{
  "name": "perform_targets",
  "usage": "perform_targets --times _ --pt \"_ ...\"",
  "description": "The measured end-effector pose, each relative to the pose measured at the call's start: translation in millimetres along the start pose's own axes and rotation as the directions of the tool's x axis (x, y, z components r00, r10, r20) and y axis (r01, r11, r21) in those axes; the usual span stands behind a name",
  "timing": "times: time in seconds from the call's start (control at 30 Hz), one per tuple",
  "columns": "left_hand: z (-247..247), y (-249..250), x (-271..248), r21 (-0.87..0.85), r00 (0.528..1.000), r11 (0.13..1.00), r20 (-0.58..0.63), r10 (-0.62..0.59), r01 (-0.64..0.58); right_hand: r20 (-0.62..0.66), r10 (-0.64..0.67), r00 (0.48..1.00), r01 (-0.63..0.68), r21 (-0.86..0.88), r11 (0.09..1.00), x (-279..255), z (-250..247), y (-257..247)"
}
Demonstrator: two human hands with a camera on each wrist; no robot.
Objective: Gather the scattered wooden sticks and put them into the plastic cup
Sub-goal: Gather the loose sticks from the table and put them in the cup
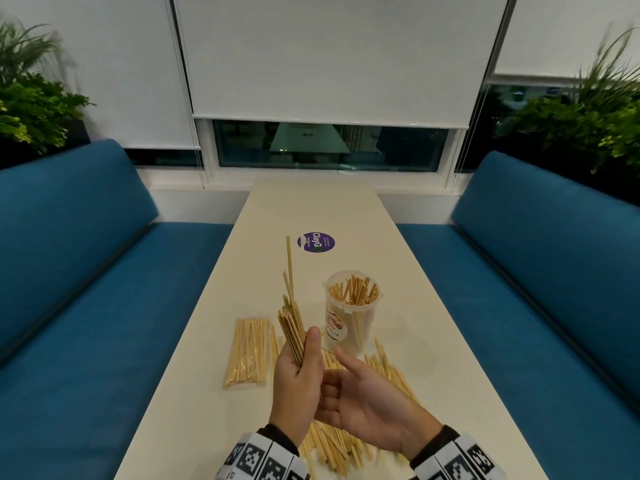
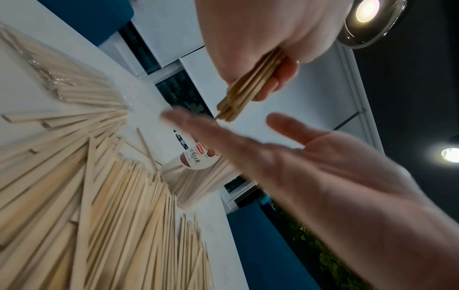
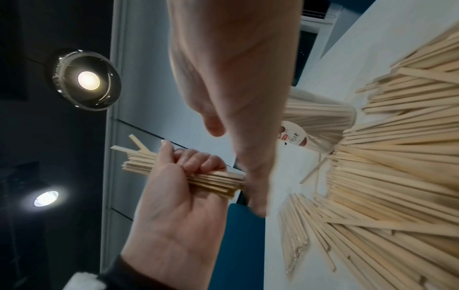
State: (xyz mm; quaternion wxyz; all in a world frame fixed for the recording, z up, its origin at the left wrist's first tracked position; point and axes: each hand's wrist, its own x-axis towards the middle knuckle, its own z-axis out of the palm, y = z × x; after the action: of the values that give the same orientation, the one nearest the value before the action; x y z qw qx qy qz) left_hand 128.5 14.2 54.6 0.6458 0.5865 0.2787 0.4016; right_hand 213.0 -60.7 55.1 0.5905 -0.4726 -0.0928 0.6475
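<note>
Left hand (image 1: 297, 379), raised above the surface, with fingers and thumb curled round a bundle of thin pale wooden sticks (image 1: 292, 327) held near its lower end. The bundle stands nearly upright, and a few sticks project well above the rest, so the ends are uneven. Right hand (image 1: 363, 407), palm turned towards the left, fingers straight and relaxed and holding nothing; it lies just beside the bundle's lower end, a position that appears suited to tapping the ends level, since an evened bundle would enter a narrow opening more readily.

Beyond the hands, a clear plastic cup with a printed label (image 1: 351, 311) stands upright on the long cream surface (image 1: 311, 209), already well filled with sticks standing on end. It is near the raised bundle and slightly to its right, probably kept within easy reach for the transfer.

Loose wooden sticks (image 1: 332, 445) lie scattered on the surface beneath and beside the hands; many are not yet gathered. To the left lies a flat clear packet of sticks (image 1: 246, 353). Farther off is a round purple sticker (image 1: 316, 242), and blue upholstered benches (image 1: 86, 271) flank the surface.
</note>
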Motion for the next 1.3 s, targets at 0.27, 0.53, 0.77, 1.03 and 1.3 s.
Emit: perform_targets --times 0.27,0.53,0.77,1.03,1.3 --pt "-8.7 -3.9 -7.1 0.067 0.949 0.983 0.260 -0.180 0.168 -0.070 -0.599 0.798 0.367 -0.731 0.575 -24.3 17.1 -22.5" --pt "-12.6 -6.6 -10.8 0.311 0.822 0.935 0.479 -0.309 0.170 0.146 -0.831 0.537 0.335 -0.941 0.051 -42.1 17.5 -67.5" --pt "-10.5 0.4 -9.5 0.306 0.818 0.937 0.486 -0.308 0.171 0.322 -0.556 0.766 0.296 -0.945 -0.140 -37.6 25.5 -38.0" --pt "-9.0 -5.5 -10.5 0.303 0.812 0.934 0.487 -0.322 0.190 0.385 -0.499 0.776 0.288 -0.921 -0.262 -37.1 20.0 -22.8" --pt "-21.2 -18.4 -10.3 0.267 0.785 0.900 0.444 -0.432 0.345 -0.093 -0.737 0.669 0.144 -0.957 0.251 -56.8 -25.0 -30.3"
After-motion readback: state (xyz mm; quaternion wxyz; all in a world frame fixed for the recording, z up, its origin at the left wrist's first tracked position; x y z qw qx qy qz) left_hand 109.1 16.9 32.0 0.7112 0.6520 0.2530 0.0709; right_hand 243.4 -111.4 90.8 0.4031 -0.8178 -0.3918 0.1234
